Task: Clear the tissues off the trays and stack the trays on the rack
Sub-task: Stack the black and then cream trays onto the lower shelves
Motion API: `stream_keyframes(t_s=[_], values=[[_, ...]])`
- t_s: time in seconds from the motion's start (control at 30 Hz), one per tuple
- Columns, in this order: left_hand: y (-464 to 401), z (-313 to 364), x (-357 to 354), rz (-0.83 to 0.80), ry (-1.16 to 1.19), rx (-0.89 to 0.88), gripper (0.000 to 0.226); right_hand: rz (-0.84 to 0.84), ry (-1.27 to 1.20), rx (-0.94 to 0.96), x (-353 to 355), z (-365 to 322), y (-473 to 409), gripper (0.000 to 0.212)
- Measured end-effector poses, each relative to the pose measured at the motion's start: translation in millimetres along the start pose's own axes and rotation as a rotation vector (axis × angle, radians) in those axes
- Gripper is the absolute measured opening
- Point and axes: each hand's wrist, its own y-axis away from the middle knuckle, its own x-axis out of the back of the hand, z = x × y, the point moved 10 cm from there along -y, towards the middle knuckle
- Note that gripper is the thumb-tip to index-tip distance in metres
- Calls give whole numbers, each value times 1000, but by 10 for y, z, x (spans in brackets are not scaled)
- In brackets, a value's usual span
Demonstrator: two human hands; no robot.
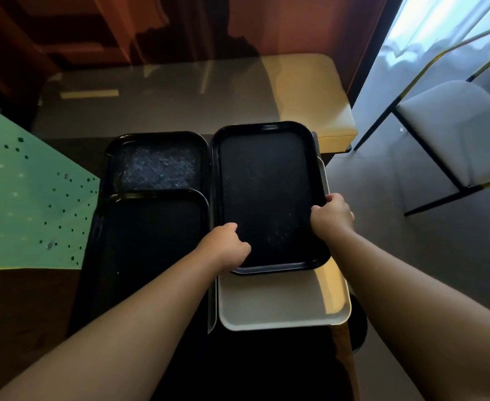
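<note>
I hold a black tray (267, 180) with both hands. My left hand (226, 246) grips its near left corner and my right hand (332, 217) grips its right rim. The black tray lies over the far part of a white tray (284, 305), which sticks out toward me. To the left, two more black trays sit one partly over the other: the near one (151, 244) overlaps the far one (157, 166), whose floor looks speckled. No tissues are visible on any tray.
A green perforated panel (26, 198) stands at the left. Beyond the trays is a glass-topped table (157, 102) with a yellow bench cushion (319, 91). A grey chair (458, 131) with a black and gold frame stands on the right, on grey floor.
</note>
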Motion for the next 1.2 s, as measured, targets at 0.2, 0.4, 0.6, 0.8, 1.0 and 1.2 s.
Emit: stream_keyframes(t_s=[0.2, 0.4, 0.6, 0.8, 1.0, 1.2], values=[[-62, -137, 124, 105, 153, -26, 60, -100, -123, -55, 27, -5, -25, 40], [116, -468, 553, 400, 403, -38, 53, -102, -366, 21, 234, -37, 364, 28], [408, -824, 725, 433, 346, 16, 39, -129, -507, -2, -160, 50, 1100, 33], [763, -1875, 697, 492, 298, 249, 52, -211, -475, 12, -918, -72, 1878, 25], [980, -2683, 793, 525, 219, 277, 49, -219, -385, 3, -1502, -187, 2252, 25], [980, -3082, 859, 519, 147, 176, 42, -188, -238, 24, -1709, -329, 2398, 34]])
